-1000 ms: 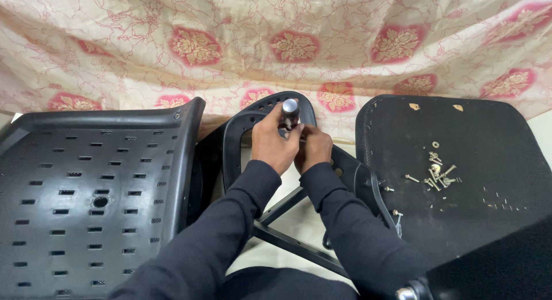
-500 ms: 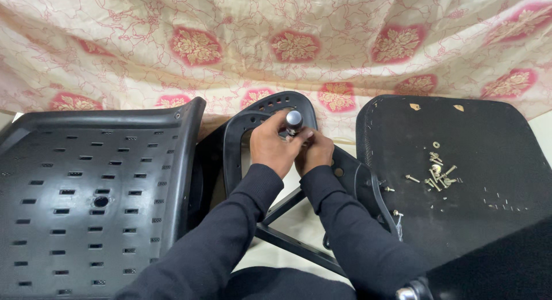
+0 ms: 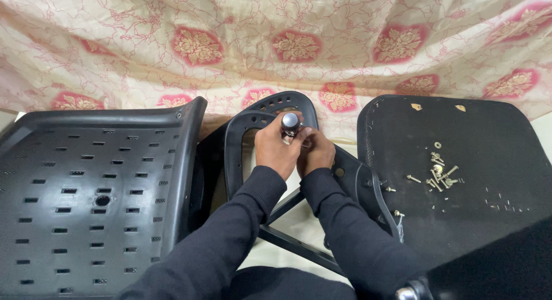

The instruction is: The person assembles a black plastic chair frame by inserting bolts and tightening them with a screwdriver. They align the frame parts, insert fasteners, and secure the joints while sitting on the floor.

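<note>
Both hands meet at the upper rim of the black armrest loop [image 3: 253, 122], centre frame, between the perforated backrest panel [image 3: 86, 191] to the left and the black seat pad [image 3: 460, 179] to the right.

Left hand [image 3: 277, 153] is wrapped around a screwdriver [image 3: 290, 123]; only the rounded handle cap shows above the fist. Its long axis runs roughly toward the camera, tip down into the armrest bracket, shaft hidden.

Right hand [image 3: 316, 153] sits just beside and slightly below, touching the left; fingers curled at the spot under the tool. Cannot tell if it pinches a fastener or only steadies the bracket.

Left hand is nearer the tool. Both forearms angle in from below, wrists nearly together.

Loose screws and washers [image 3: 440, 175] lie on the seat pad, well apart, right-hand side.
</note>
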